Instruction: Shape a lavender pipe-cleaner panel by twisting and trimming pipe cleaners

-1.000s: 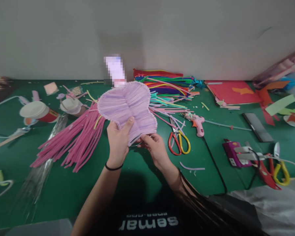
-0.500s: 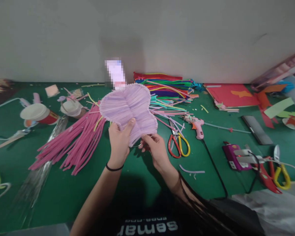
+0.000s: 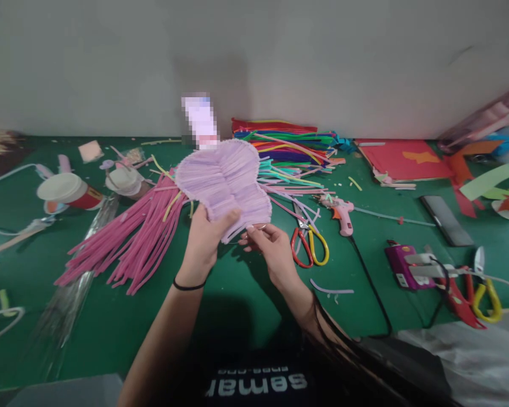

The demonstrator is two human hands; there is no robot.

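Observation:
A lilac butterfly-like shape made of fuzzy pipe cleaners (image 3: 224, 178), with ridges and a scalloped edge, is held up above the table. My left hand (image 3: 201, 243) grips its lower left part, the thumb lying across the front. At its lower right edge, the fingers of my right hand (image 3: 269, 246) are pinched on a thin wire (image 3: 233, 243) that curves out below the shape. Where the wire joins the shape is hidden. Behind my left hand lies a bundle of pink pipe cleaners (image 3: 127, 237).
Red-and-yellow-handled scissors (image 3: 309, 246) and a pink glue gun (image 3: 343, 217) lie to the right. Multicoloured pipe cleaners (image 3: 288, 141) are piled at the back. Paper cups (image 3: 70, 189) stand left. A dark phone (image 3: 445, 220) and purple power block (image 3: 402, 265) lie far right.
The lilac shape has shifted slightly. My right-hand fingers have moved up a little along its lower edge, and less of the wire shows below it.

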